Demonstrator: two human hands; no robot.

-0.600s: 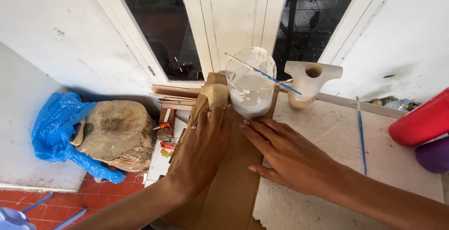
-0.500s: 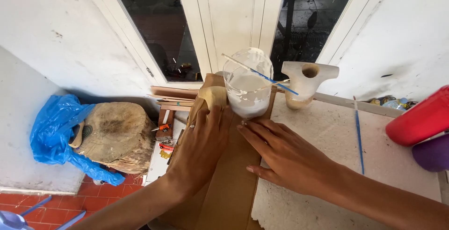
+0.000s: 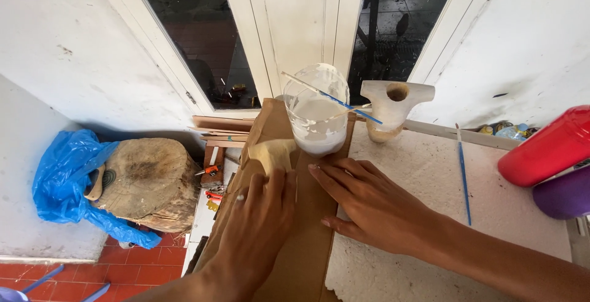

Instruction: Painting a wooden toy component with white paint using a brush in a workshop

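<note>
Both hands, left (image 3: 258, 222) and right (image 3: 369, 207), palm-down, fingers extended forward and flat, side by side.

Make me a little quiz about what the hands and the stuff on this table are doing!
1. True or false: the right hand lies flat, palm down, on the brown cardboard.
2. What rests across the top of the cut plastic container of white liquid?
A. a spoon
B. a thin blue stick
C. a knife
3. Fill in: the left hand touches a pale carved ____ piece.

Key:
1. True.
2. B.
3. Wooden.
</note>
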